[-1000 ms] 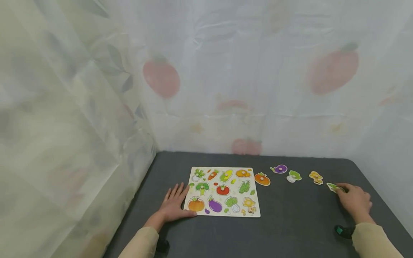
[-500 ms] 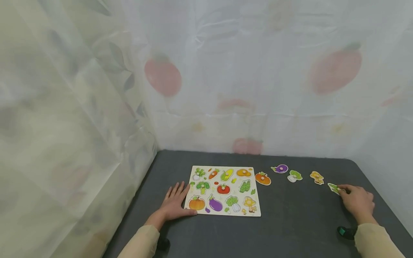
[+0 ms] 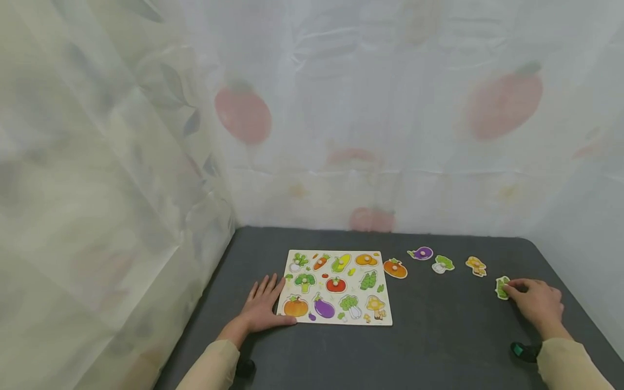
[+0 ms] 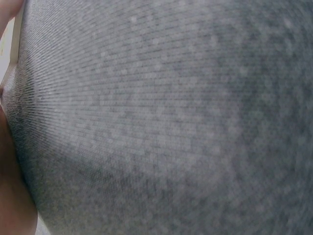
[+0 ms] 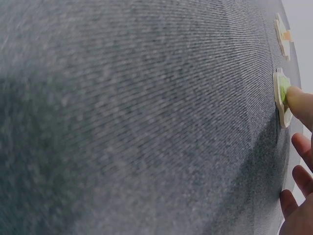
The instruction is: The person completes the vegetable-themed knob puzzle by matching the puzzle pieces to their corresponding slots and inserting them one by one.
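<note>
- Turned since the earlier frame, head view: one flat, green, white-edged cut-out piece [image 3: 501, 287], then slanting sideways, now with its length pointing away from the person; it lies at the right end of a row of loose pieces.
- Right hand [image 3: 536, 304], head view: thumb and forefinger pinched on the green piece's right side, a small grip that probably makes turning easy while leaving most of the picture visible.
- Left hand [image 3: 263, 309], head view: fingers straight and spread, gripping nothing; laid along the left edge of a white rectangular board printed with vegetables [image 3: 352, 292], thumb at its near corner, apparently to steady it.
- Loose cut-outs, head view: orange pumpkin-like piece [image 3: 395, 268] close by the board's right edge, purple eggplant-like piece [image 3: 421, 253], green-and-white leafy piece [image 3: 442, 264], yellow mushroom-like piece [image 3: 476, 266]; spaced apart, presumably so each can be picked singly.
- Left wrist view: dark grey, fine-ribbed tabletop [image 4: 161, 107]; board edge and parts of the hand at the left margin, finger pose unclear.
- Right wrist view: one fingertip against the green piece's face, other fingers held clear, perhaps to avoid crowding it; whether it touches the tabletop, cannot tell.
</note>
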A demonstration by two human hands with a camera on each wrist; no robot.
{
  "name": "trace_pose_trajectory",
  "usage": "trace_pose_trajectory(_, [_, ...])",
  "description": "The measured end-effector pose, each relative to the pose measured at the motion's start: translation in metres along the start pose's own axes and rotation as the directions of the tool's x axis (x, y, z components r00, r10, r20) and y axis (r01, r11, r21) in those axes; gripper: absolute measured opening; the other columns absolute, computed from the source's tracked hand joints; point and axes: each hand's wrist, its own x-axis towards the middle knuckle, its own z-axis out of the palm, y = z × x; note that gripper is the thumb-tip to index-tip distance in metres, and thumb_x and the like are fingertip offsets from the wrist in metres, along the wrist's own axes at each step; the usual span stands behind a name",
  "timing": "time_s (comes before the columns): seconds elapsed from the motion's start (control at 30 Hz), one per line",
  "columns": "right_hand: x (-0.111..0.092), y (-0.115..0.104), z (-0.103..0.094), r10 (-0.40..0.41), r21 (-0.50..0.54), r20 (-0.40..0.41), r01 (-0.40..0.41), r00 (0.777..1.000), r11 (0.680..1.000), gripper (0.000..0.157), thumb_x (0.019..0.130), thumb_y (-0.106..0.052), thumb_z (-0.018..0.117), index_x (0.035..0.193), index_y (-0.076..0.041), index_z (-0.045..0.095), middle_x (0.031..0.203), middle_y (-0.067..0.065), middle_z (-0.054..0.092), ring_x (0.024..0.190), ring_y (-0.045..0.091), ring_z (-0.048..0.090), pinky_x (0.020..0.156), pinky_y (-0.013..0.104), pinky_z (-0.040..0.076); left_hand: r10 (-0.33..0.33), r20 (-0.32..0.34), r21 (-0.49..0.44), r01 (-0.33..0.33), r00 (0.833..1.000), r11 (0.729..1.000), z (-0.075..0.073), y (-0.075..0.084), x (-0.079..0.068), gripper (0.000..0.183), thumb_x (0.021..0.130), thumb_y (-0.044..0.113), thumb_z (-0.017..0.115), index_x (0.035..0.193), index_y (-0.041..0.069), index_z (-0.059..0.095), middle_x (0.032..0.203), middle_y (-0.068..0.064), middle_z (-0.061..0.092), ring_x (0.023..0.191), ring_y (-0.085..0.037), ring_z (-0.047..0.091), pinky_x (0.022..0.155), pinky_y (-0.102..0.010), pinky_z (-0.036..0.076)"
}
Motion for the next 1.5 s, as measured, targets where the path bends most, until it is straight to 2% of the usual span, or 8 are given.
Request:
trace_pose_trajectory(0.27, [-0.002, 0.001, 0.0, -0.031, 0.009, 0.004, 0.031, 1.0, 0.999, 0.06, 0.102, -0.047, 0.059, 0.121, 0.01, 0.061, 0.129, 0.045, 0.04, 0.12, 0.071, 0.023, 0.087, 0.078, 0.026, -0.002, 0.008, -0.02, 0.003, 1.0, 1.0, 0.0, 0.0, 0.0, 0.127, 0.069, 0.094, 0.059, 0.166, 0.024, 0.015, 0.171, -0.007, 0.007, 0.157, -0.031, -0.001, 0.122, -0.057, -0.006])
trace_pose_trajectory(0.63, [-0.003, 0.003, 0.002, -0.033, -0.016, -0.016, 0.033, 0.999, 0.999, 0.054, 0.104, -0.041, 0.059, 0.12, 0.01, 0.062, 0.13, 0.043, 0.041, 0.122, 0.069, 0.023, 0.089, 0.077, 0.027, -0.001, 0.006, -0.001, 0.001, 1.0, 1.0, 0.001, 0.0, 0.0, 0.127, 0.07, 0.093, 0.06, 0.166, 0.023, 0.016, 0.171, -0.007, 0.008, 0.157, -0.031, 0.0, 0.123, -0.057, -0.004])
trace_pose_trajectory(0.9, [-0.006, -0.001, 0.005, -0.049, -0.016, -0.046, 0.048, 0.998, 0.999, 0.052, 0.104, -0.041, 0.059, 0.119, 0.009, 0.062, 0.132, 0.042, 0.04, 0.128, 0.069, 0.019, 0.095, 0.079, 0.024, 0.003, 0.015, -0.014, -0.003, 1.0, 1.0, -0.002, 0.002, 0.0, 0.127, 0.071, 0.089, 0.063, 0.166, 0.019, 0.017, 0.171, -0.012, 0.011, 0.157, -0.035, 0.002, 0.122, -0.059, -0.004])
trace_pose_trajectory(1.03, [-0.005, -0.012, 0.009, -0.106, 0.004, -0.099, 0.107, 0.989, 0.994, 0.051, 0.105, -0.04, 0.058, 0.117, 0.008, 0.063, 0.133, 0.041, 0.041, 0.129, 0.068, 0.02, 0.097, 0.081, 0.02, -0.01, 0.027, 0.004, 0.009, 1.0, 1.0, -0.005, 0.004, -0.001, 0.126, 0.072, 0.09, 0.061, 0.166, 0.019, 0.018, 0.171, -0.011, 0.01, 0.157, -0.034, 0.001, 0.122, -0.057, -0.003])
trace_pose_trajectory(1.17, [-0.006, -0.029, 0.02, -0.18, 0.055, -0.135, 0.189, 0.974, 0.98, 0.046, 0.105, -0.037, 0.059, 0.114, 0.007, 0.065, 0.134, 0.04, 0.043, 0.129, 0.066, 0.021, 0.096, 0.081, 0.019, 0.001, 0.027, -0.041, 0.0, 1.0, 0.999, -0.01, 0.007, -0.003, 0.124, 0.074, 0.084, 0.067, 0.166, 0.016, 0.02, 0.17, -0.016, 0.012, 0.156, -0.038, 0.003, 0.121, -0.061, -0.003])
trace_pose_trajectory(1.27, [-0.008, -0.047, 0.03, -0.229, 0.071, -0.154, 0.242, 0.961, 0.968, 0.04, 0.104, -0.033, 0.062, 0.112, 0.005, 0.068, 0.133, 0.037, 0.046, 0.129, 0.064, 0.024, 0.095, 0.079, 0.021, 0.016, 0.028, -0.061, -0.014, 0.999, 0.998, -0.012, 0.007, -0.003, 0.122, 0.075, 0.081, 0.069, 0.165, 0.013, 0.021, 0.169, -0.02, 0.014, 0.155, -0.042, 0.003, 0.12, -0.064, -0.003])
trace_pose_trajectory(1.5, [-0.013, -0.091, 0.05, -0.319, 0.116, -0.157, 0.338, 0.935, 0.934, 0.025, 0.099, -0.028, 0.071, 0.101, -0.004, 0.074, 0.13, 0.032, 0.054, 0.128, 0.061, 0.029, 0.094, 0.079, 0.022, 0.006, 0.031, -0.04, -0.005, 0.999, 0.999, -0.009, 0.007, -0.002, 0.124, 0.074, 0.083, 0.067, 0.166, 0.015, 0.019, 0.17, -0.017, 0.012, 0.156, -0.039, 0.002, 0.121, -0.061, -0.004])
